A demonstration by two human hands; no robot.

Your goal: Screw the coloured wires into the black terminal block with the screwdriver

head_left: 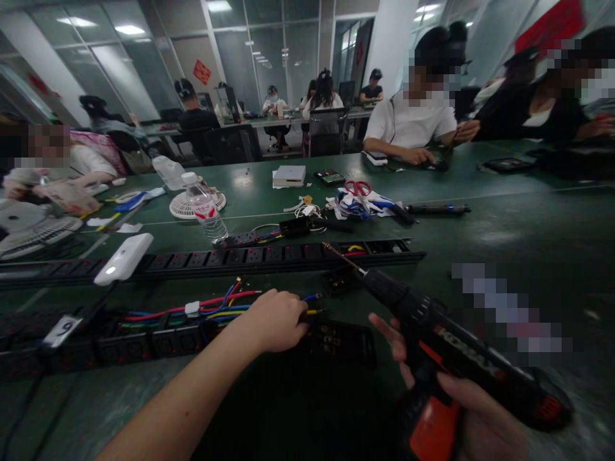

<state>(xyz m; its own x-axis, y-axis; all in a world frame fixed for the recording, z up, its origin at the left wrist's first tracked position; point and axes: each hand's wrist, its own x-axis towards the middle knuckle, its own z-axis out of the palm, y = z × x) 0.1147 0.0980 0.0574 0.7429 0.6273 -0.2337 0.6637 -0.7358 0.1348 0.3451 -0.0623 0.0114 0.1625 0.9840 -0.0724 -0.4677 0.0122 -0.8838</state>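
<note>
My left hand (278, 320) is closed around coloured wires (225, 312) at the end of a black power strip (127, 344). Blue and yellow wire ends with metal tips poke out past its fingers. The fingertips are partly hidden. A black part with metal contacts (336, 342) lies just right of that hand. In my right hand (480, 410) is a black and orange cordless drill (423, 314), gripped by its handle, the index finger stretched out forward. Its long bit points up and left, over the end of a second power strip (250, 256) lying behind.
A white device (123, 259) rests across the rear strip. Behind stand a water bottle (206, 211) and a small fan (180, 203). Red-handled scissors (358, 187) lie on cloth, with a pen-shaped tool (439, 209) beside. A co-worker in a white shirt (413, 118) sits opposite.
</note>
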